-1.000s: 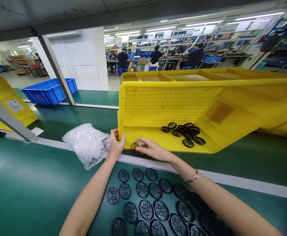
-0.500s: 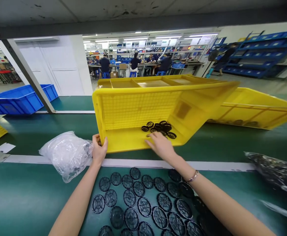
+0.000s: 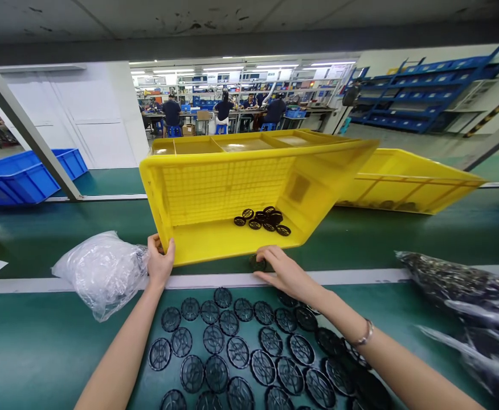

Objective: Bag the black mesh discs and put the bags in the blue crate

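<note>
My left hand (image 3: 160, 259) is closed on the lower left corner of a yellow plastic crate (image 3: 202, 242), which is tipped with its opening toward me. A small pile of black round spoked discs (image 3: 264, 218) lies inside on the lower wall. Just below the crate's lower edge, my right hand (image 3: 281, 270) pinches one dark spoked disc (image 3: 257, 262) between thumb and fingers. Beneath both hands, many similar black discs (image 3: 237, 351) lie spread flat in loose rows on the green surface (image 3: 82, 353).
A clear bag of white material (image 3: 102, 273) lies beside my left hand. Bags of black parts (image 3: 458, 290) lie at the right. Another yellow crate (image 3: 403, 185) stands behind, a blue crate (image 3: 14, 179) at far left. A metal post (image 3: 31, 136) rises at left; people sit farther back.
My right hand has come out of the crate, down toward me, with a disc in its fingers. The left hand still holds the crate corner. The whole view has shifted slightly.
</note>
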Available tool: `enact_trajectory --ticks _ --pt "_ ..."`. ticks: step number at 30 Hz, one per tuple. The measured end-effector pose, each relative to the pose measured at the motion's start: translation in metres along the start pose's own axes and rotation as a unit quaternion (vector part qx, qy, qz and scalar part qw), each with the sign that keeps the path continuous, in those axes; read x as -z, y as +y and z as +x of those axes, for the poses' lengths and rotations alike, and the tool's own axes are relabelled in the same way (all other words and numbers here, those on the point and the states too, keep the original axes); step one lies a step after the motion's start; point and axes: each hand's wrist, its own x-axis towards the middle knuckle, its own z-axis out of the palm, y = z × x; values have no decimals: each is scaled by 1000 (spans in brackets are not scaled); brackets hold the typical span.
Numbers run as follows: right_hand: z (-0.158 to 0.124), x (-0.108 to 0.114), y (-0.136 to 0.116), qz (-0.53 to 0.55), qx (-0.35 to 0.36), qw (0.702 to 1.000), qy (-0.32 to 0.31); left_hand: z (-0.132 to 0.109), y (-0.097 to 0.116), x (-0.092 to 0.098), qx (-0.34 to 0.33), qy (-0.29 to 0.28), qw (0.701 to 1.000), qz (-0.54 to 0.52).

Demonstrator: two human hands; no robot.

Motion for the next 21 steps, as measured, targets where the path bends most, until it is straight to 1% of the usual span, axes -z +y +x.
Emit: enact_trajectory --ticks 3,5,8,11,13,14,15,16,18,19,20,21 --pt "-18 0 -9 36 5 998 -48 0 1 1 1 3 1000 5" --pt "-27 2 -12 51 -12 995 -79 0 2 1 -1 5 1000 9" --pt "-40 8 -15 58 -41 986 -148 0 3 1 -4 5 1000 14" --pt "-54 16 -16 69 -21 976 -205 0 4 1 6 5 1000 23" --pt "-57 22 -12 84 3 971 -224 1 4 2 10 7 999 34" --pt "-55 24 -7 87 5 972 -218 1 4 2 9 8 999 39" --pt "-50 26 0 81 -3 977 -196 1 4 2 8 10 999 43" --pt "-42 28 9 62 -25 985 -157 1 4 2 6 12 999 47" --pt "-19 29 31 -10 -106 993 -44 1 4 2 3 16 999 52" --pt "-5 29 42 -50 -153 987 6 1 4 2 3 19 998 54" --pt "9 28 53 -80 -193 977 41 1 4 2 2 21 998 56" --pt "22 27 63 -97 -222 968 58 1 4 2 1 21 998 57"
